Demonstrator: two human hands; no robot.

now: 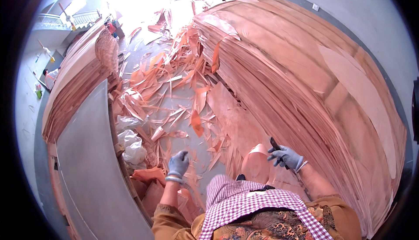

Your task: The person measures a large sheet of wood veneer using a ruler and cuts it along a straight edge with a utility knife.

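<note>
My right hand (286,157), in a grey-blue glove, is wrapped round a slim dark knife-like tool (274,143) that sticks out past the fingers. It is beside the near edge of a tall stack of pinkish wood veneer sheets (279,83). A curled piece of veneer (255,163) stands just left of this hand. My left hand (178,165), gloved the same way, is held in a fist over the littered floor, with nothing seen sticking out of it. Below it lie crumpled orange-pink veneer pieces (150,174).
Torn veneer strips (152,74) cover much of the grey floor (185,146) between the stacks. At left are a grey board (87,153), another veneer stack (78,78) and white plastic bags (132,147). Another person (50,78) is at the far left.
</note>
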